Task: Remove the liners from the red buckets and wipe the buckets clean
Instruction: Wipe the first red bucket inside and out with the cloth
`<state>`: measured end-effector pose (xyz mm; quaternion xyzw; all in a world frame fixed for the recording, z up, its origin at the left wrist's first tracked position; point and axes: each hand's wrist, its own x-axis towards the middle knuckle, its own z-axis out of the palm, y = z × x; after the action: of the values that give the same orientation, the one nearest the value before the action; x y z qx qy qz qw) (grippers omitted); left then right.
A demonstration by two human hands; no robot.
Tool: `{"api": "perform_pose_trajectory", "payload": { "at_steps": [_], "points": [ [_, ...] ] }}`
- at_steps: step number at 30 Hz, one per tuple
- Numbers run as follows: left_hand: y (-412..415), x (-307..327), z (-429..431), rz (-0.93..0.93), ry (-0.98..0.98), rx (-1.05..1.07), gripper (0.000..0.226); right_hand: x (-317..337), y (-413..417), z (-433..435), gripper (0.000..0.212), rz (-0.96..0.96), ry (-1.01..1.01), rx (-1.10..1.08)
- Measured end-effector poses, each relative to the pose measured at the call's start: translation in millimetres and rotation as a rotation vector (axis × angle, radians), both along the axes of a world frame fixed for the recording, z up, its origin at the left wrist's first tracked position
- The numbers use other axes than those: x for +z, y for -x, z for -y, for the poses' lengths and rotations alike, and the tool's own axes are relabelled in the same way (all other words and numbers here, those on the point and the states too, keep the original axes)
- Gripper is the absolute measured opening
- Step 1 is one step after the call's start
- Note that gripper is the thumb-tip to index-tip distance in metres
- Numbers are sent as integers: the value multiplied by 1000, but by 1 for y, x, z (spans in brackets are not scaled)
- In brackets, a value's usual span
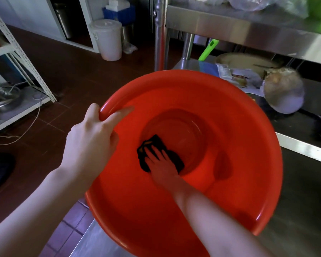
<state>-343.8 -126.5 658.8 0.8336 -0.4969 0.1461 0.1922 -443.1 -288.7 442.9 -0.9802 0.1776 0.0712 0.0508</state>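
A large red bucket [230, 182] fills the middle of the view, tilted toward me at the edge of a steel counter. My left hand [92, 138] grips its left rim, thumb outside and fingers curled over the lip. Deep inside, my right hand [160, 165] presses a dark cloth [157, 141] against the lower inner wall near the round bottom, fingers spread flat on it. No liner is visible in the bucket.
A white lidded pail [108, 39] stands on the brown tiled floor at the back. A white metal rack [17, 52] with steel bowls is at the left. A steel table [248, 28] and a pot [283, 93] sit at the right, behind the bucket.
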Motion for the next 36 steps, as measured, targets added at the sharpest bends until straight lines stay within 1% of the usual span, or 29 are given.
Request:
{"api": "perform_pose_trajectory", "payload": {
  "at_steps": [4, 7, 11, 14, 16, 17, 19, 20, 22, 25, 29, 31, 34, 36],
  "points": [
    [5, -1, 0, 19, 4, 3, 67, 8, -29, 11, 57, 87, 21, -104],
    [8, 0, 0, 26, 13, 3, 68, 25, -34, 32, 63, 162, 99, -128],
    [6, 2, 1, 24, 10, 14, 68, 44, -22, 65, 74, 270, 99, -410],
    [7, 1, 1, 23, 21, 6, 69, 42, -17, 68, 71, 325, 81, -508],
    [10, 1, 3, 36, 18, 16, 70, 40, -22, 65, 69, 326, 50, -452],
    [10, 0, 4, 34, 13, 27, 70, 39, -25, 62, 66, 286, 49, -342],
    [8, 1, 6, 21, 10, 41, 69, 31, -27, 52, 57, 151, 80, -17],
    [6, 1, 6, 17, 6, 48, 69, 24, -24, 45, 51, 92, 77, 106],
    [6, 1, 4, 9, -5, 55, 68, 11, -8, 31, 45, 9, 58, 189],
    [10, 0, 4, 20, 5, 49, 67, -3, 15, 23, 44, -83, 67, 243],
    [11, 0, 4, 29, 13, 49, 66, 8, 13, 31, 45, -157, 131, 307],
    [11, -1, 4, 29, 7, 49, 67, 14, 3, 30, 46, -94, 146, 271],
    [12, -3, 4, 45, 17, 61, 69, 31, -21, 38, 50, 105, 149, 85],
    [12, -3, 4, 45, 18, 73, 69, 48, -33, 52, 53, 160, 150, -37]
  ]
}}
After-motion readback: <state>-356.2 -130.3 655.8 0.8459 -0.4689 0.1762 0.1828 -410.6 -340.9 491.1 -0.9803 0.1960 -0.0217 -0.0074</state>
